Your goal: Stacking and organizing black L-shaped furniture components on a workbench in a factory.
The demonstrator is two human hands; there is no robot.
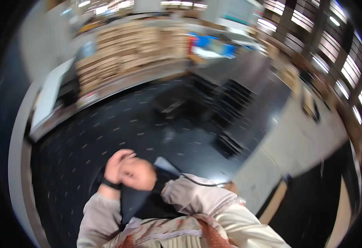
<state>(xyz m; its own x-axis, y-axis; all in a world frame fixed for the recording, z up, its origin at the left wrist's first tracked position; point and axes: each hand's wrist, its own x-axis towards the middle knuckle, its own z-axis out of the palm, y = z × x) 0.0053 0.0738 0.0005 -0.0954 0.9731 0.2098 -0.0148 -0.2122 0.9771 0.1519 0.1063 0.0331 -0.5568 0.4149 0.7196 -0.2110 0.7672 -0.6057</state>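
My left hand, with a black band at its wrist, is held close against my right hand in front of my body. Both have curled fingers and are blurred by motion. Whatever lies between the fingers is too small or hidden to make out. Under and beside the hands is a dark flat piece, partly covered by my sleeves. A grey flat corner shows just right of my right hand. From near my right sleeve a thin black cord runs to the right.
A wide black surface with small pale marks spreads ahead. Dark flat pieces are stacked on it, with a smaller pile nearer. Behind stand stacked light-brown boards and blue containers. Pale floor lies to the right.
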